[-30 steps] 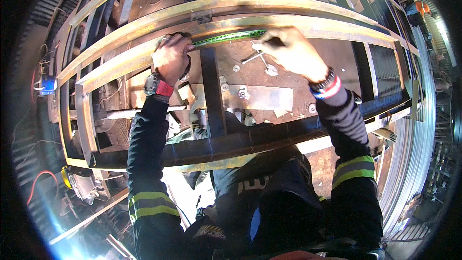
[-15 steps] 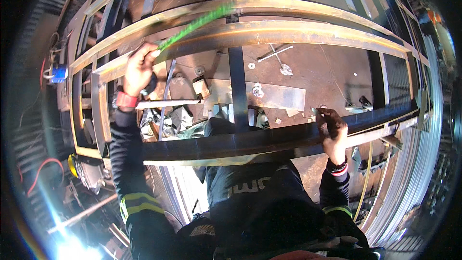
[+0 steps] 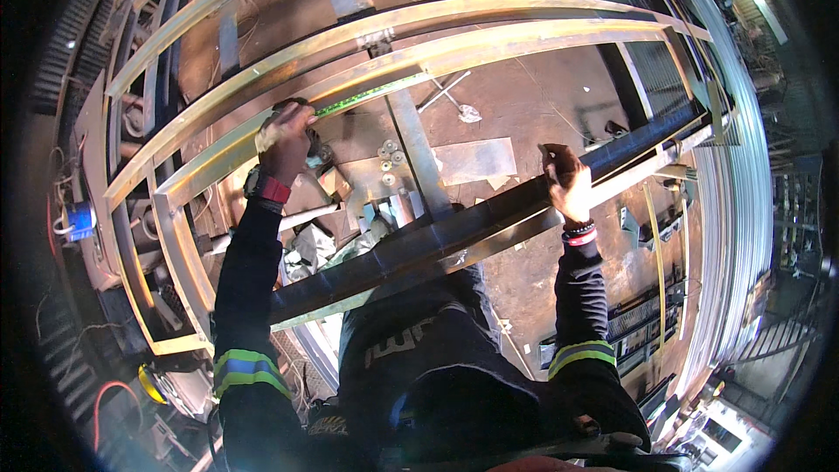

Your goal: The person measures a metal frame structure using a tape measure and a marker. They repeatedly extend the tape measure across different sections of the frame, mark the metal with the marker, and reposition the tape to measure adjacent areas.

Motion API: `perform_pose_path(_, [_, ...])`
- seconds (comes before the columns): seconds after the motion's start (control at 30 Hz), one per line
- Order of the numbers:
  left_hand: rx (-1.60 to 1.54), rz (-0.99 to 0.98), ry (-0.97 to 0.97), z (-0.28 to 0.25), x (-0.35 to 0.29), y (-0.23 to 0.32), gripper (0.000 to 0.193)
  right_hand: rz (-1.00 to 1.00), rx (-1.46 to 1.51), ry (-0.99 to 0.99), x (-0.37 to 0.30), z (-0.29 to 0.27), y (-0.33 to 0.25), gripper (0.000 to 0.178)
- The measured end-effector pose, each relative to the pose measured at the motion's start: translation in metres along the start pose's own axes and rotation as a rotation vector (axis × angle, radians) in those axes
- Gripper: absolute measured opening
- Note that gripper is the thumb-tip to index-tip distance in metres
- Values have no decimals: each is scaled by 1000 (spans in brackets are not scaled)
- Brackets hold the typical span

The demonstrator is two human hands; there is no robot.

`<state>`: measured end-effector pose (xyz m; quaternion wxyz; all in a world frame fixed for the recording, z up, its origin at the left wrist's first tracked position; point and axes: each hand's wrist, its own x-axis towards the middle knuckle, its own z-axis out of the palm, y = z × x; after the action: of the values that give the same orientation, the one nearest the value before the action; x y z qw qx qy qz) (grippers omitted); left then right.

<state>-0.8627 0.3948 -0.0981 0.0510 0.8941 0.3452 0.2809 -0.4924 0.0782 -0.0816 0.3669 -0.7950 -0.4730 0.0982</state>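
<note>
My left hand (image 3: 284,142) is closed on a green tape measure (image 3: 371,94). Its marked blade runs to the right from my fingers, along the inner side of a rusty steel frame bar (image 3: 489,41). My right hand (image 3: 568,183) is closed with its fingertips pinched together, over the near dark steel bar (image 3: 411,249). Whatever small thing those fingers hold is hidden. The near bar crosses in front of my body, tilted up toward the right, and a dark cross bar (image 3: 415,144) joins the two bars.
Inside the frame, the floor carries several round discs (image 3: 390,157), a flat metal plate (image 3: 479,160) and a cross-shaped rod tool (image 3: 444,93). Long pale metal lengths (image 3: 743,166) lie stacked at the right. A blue object (image 3: 80,221) is at the far left.
The green blade has come down from a raised, curved sweep to lie along the frame bar. My view has turned, and both hands now appear slightly farther up or across in it.
</note>
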Motion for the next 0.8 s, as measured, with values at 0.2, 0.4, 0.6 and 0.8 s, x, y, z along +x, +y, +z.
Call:
perform_pose_path(0.2, [80, -41, 14, 12, -2, 10, 15, 16, 9, 32, -4, 1, -3, 19])
perform_pose_path(0.4, [125, -5, 83, 17, -6, 12, 17, -40, -5, 80, -5, 0, -8, 20])
perform_pose_path(0.6, [151, 10, 25, 23, -10, -3, 25, -8, 24, 71, -6, 2, -1, 23])
perform_pose_path(0.8, [180, -14, 80, 28, -12, -5, 24, -30, 39, 77, -5, 2, -1, 21])
